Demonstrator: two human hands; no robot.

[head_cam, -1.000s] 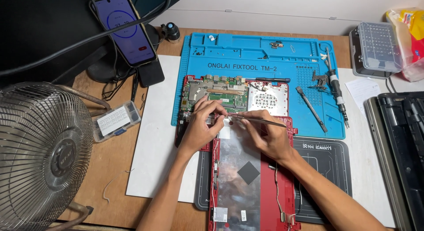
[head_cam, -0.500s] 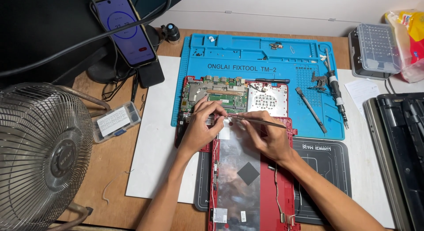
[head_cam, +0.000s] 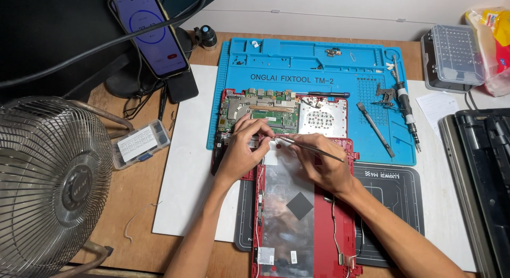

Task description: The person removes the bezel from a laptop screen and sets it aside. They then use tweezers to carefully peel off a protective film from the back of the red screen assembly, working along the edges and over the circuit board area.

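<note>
The right hand (head_cam: 324, 169) is pinching slim metal tweezers (head_cam: 311, 148), tips aimed at the hinge edge of the opened red laptop (head_cam: 305, 203), while the left hand (head_cam: 241, 150) is pressing curled fingers there, holding nothing I can make out. Apparently it is working a small connector beside the green mainboard (head_cam: 263, 110) on the blue mat (head_cam: 319, 65); steady, fine tip placement matters next.

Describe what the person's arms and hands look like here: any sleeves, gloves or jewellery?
Both forearms are bare up to the frame edge, with no sleeves showing. The left hand and right hand wear no gloves. No watch, bracelet or ring is visible on the wrists or fingers.
</note>
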